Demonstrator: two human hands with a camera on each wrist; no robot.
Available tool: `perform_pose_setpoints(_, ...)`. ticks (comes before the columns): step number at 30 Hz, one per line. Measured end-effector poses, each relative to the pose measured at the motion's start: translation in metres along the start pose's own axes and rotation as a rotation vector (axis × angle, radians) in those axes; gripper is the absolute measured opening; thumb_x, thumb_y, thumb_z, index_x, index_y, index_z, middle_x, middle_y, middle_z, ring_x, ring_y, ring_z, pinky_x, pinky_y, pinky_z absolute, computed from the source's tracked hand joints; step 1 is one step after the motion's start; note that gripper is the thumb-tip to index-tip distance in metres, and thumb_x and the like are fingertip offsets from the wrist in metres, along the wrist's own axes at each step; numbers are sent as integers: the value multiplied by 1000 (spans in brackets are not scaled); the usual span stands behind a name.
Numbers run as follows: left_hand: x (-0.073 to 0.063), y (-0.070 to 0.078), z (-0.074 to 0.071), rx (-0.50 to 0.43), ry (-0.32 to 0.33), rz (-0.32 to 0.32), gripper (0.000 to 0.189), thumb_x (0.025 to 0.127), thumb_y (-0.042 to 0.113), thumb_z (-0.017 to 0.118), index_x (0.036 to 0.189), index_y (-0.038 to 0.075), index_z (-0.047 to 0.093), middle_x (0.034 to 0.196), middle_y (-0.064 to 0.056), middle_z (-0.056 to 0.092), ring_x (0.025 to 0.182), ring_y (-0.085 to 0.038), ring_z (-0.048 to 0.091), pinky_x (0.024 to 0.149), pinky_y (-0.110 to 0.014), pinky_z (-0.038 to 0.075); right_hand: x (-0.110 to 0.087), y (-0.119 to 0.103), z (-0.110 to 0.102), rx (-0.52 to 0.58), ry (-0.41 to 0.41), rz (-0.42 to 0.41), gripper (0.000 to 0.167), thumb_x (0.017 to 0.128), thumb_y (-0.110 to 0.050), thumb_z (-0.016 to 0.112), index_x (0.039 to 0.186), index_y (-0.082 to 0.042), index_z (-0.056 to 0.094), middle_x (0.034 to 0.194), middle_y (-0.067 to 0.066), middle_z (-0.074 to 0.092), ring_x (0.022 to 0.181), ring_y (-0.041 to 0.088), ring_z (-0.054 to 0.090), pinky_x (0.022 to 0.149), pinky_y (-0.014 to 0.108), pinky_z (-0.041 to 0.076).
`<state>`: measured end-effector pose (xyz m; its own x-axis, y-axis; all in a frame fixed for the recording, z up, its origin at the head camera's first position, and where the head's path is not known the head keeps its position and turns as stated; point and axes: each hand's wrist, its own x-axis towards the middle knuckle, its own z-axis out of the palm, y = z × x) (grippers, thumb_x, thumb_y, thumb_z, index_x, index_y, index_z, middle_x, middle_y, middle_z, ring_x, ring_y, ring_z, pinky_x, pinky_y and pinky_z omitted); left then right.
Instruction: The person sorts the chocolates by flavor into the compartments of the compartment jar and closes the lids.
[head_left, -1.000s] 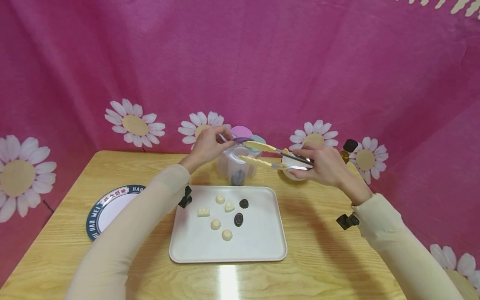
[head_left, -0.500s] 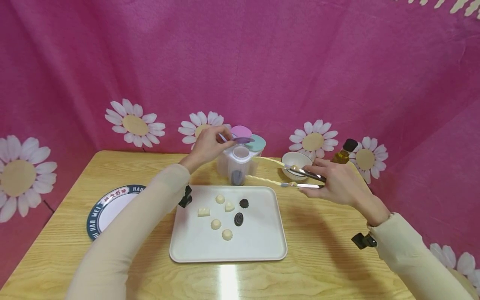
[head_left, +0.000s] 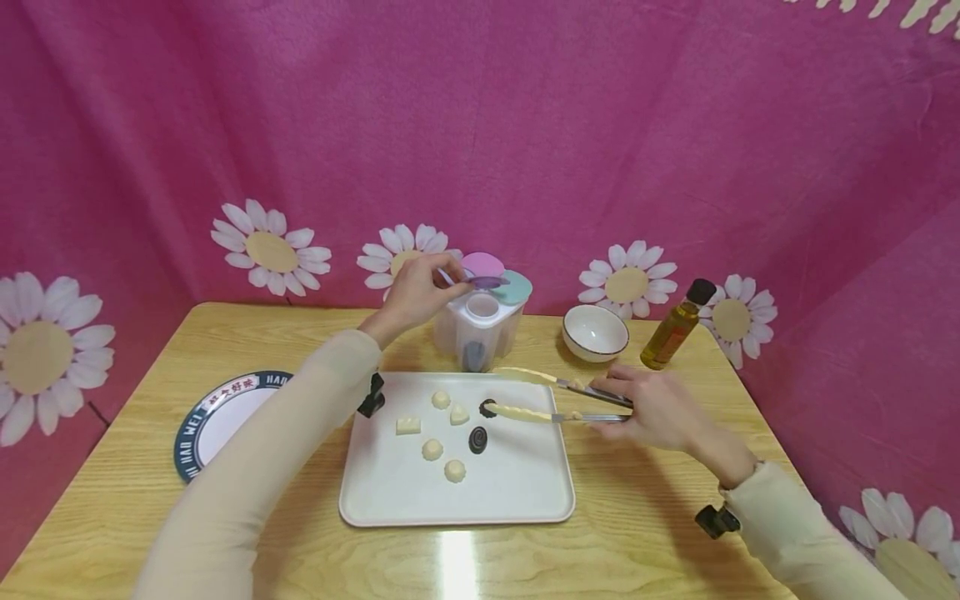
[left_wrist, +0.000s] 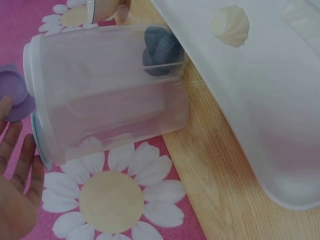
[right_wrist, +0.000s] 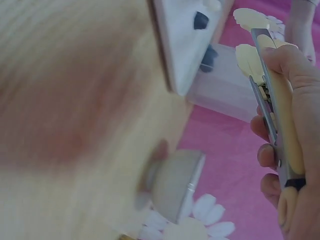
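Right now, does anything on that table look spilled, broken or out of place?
Nothing stands out. The chocolate-like pieces lie within the tray, the bowl and bottle stand upright, and the raised purple lid is held by the left hand.

At the head view's left, a sleeve [head_left: 273, 458] hides part of the plate [head_left: 189, 427] from me; the left wrist view's left edge crops the left hand [left_wrist: 15, 200].
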<state>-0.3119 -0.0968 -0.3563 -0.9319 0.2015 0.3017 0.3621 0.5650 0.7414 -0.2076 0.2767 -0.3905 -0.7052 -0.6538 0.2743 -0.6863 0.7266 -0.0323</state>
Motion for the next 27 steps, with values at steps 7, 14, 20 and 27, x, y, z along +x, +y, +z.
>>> perform_pose_setpoints(7,0,0,0,-2,-6,-8,15,95,21,80,103,9,74,107,-10,77,89,-25,69,75,-26,52,-5,-2,23,52,-29,-17,42,78,-45,87,110,-20,79,88,-11,63,67,-4,44,55,17,33)
perform_pose_setpoints(14,0,1,0,-3,3,-4,15,95,20,80,103,9,75,107,-10,77,88,-25,70,75,-25,52,-7,0,36,85,-38,5,39,80,-44,87,110,-20,80,84,-13,60,66,-5,43,55,16,32)
perform_pose_setpoints(20,0,-1,1,-4,-1,-9,15,95,20,80,103,9,75,107,-10,77,88,-24,69,75,-26,52,-8,0,43,110,-51,12,37,81,-44,87,108,-20,80,82,-13,60,66,-6,43,55,16,32)
perform_pose_setpoints(27,-1,0,1,-5,1,-11,14,95,20,79,103,9,75,107,-10,77,89,-25,69,75,-26,52,-8,0,47,116,-46,25,36,80,-44,88,107,-21,80,81,-14,59,65,-6,43,55,15,32)
